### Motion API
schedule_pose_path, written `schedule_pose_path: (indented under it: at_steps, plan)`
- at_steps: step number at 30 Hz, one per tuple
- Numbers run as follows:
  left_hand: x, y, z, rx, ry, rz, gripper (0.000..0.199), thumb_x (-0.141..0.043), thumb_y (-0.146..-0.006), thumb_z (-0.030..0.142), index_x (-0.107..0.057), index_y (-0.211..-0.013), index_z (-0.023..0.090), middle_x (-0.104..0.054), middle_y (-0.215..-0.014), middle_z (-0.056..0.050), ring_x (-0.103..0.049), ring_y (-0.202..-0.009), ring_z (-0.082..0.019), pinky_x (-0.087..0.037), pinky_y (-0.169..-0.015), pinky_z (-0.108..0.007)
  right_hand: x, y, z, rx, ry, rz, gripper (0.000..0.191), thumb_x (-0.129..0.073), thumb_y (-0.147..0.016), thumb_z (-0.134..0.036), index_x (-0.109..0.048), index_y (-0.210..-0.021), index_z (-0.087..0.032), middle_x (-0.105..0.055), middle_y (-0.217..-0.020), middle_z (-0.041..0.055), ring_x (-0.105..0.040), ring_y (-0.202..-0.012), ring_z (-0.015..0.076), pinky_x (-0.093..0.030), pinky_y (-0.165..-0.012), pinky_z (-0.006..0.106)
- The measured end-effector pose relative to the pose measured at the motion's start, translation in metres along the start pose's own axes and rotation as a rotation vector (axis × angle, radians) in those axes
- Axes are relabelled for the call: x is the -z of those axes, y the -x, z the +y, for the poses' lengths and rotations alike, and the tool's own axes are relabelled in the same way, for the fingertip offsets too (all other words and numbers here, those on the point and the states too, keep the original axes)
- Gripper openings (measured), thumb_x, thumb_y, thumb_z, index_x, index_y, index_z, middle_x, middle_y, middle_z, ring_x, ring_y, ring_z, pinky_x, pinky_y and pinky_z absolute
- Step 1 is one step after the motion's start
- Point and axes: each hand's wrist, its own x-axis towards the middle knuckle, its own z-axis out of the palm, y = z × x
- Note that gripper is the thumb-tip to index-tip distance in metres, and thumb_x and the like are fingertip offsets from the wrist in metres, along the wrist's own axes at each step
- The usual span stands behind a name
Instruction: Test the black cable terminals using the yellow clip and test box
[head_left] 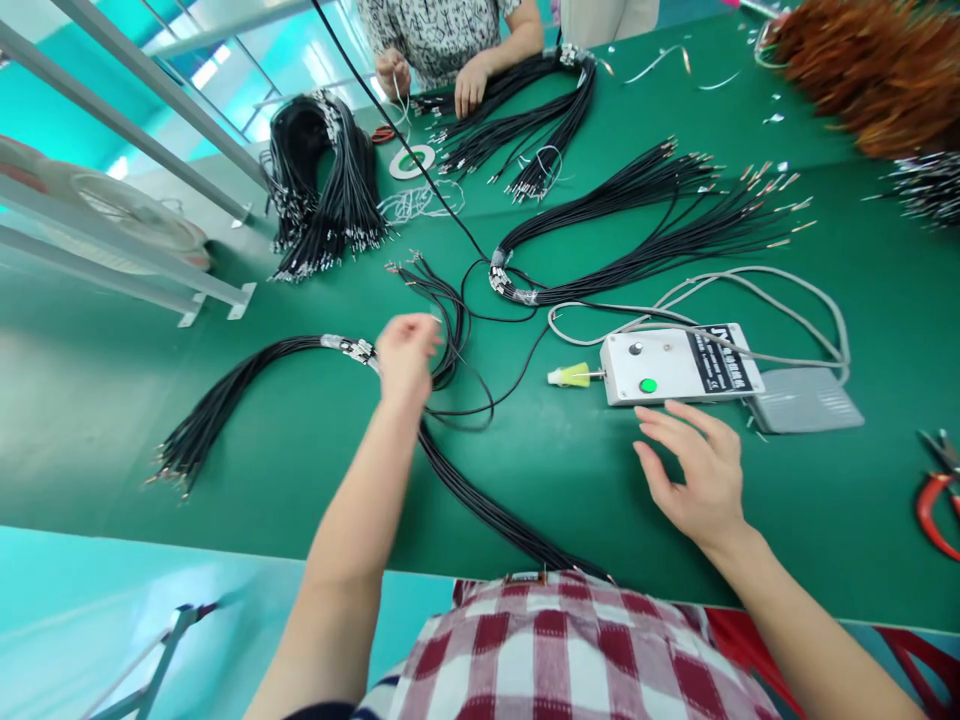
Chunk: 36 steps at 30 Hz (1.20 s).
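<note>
My left hand (407, 358), slightly blurred, is curled above a bundle of black cables (259, 370) with pale connectors at its middle. Whether it grips anything is hidden. The bundle bends beneath that hand, and its other length runs to the table edge before me. My right hand (694, 470) is open, fingers apart, by the front edge of a white control box (660, 365) with a green button. A yellow-green tip (574, 375) sticks out of the box's left side. Just past my left hand lies a smaller cluster of loose black cables (446, 310).
Another bundle of black cables (570, 285) curves behind the box. A grey pedal (806, 402) sits right of it, with red-handled pliers (936, 500) farther right. Across the green table (300, 540), a co-worker's hands (471, 88) are at more cables. A tape roll (399, 163) lies nearby.
</note>
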Motion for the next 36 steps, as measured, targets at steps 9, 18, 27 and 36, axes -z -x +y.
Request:
schedule_pose_path:
  at_steps: [9, 18, 27, 36]
  plan:
    - [0.036, 0.048, 0.014, -0.366, -0.329, -0.403, 0.016, -0.065, -0.091, 0.032, -0.057, -0.095, 0.019, -0.06, -0.09, 0.0, -0.057, -0.083, -0.012, -0.044, -0.075, -0.027, -0.016, 0.017, 0.0, -0.016, -0.231, -0.15, 0.024, -0.063, -0.089, -0.014, -0.062, -0.112, -0.024, -0.073, -0.118, 0.0074, -0.064, -0.112, 0.0255, -0.051, -0.098, 0.045]
    - [0.027, 0.138, -0.009, 0.053, -0.618, -1.478, 0.007, -0.07, -0.085, 0.021, -0.067, -0.081, 0.016, -0.064, -0.085, -0.004, -0.06, -0.08, -0.016, -0.045, -0.072, -0.026, -0.018, 0.016, 0.001, -0.032, -0.286, -0.169, 0.026, -0.065, -0.089, -0.014, -0.063, -0.113, -0.024, -0.073, -0.116, 0.0077, -0.064, -0.11, 0.0261, -0.053, -0.097, 0.047]
    - [0.0, 0.138, -0.007, 0.193, -0.36, -1.003, 0.017, -0.061, -0.089, 0.029, -0.057, -0.079, 0.015, -0.058, -0.071, 0.0, -0.052, -0.067, -0.011, -0.041, -0.064, -0.023, -0.009, 0.009, -0.023, -0.436, -0.76, -0.278, 0.027, -0.062, -0.093, -0.024, -0.061, -0.12, -0.025, -0.074, -0.106, 0.005, -0.07, -0.09, 0.0183, -0.058, -0.085, 0.037]
    - [-0.057, 0.174, 0.022, -0.238, -0.396, -1.1, 0.006, -0.056, -0.091, 0.016, -0.06, -0.095, 0.018, -0.064, -0.088, -0.003, -0.058, -0.076, -0.013, -0.046, -0.069, -0.024, -0.002, 0.003, -0.033, -0.575, -0.95, -0.201, 0.007, -0.068, -0.09, -0.028, -0.07, -0.096, -0.025, -0.07, -0.088, 0.0013, -0.068, -0.08, 0.0152, -0.056, -0.077, 0.029]
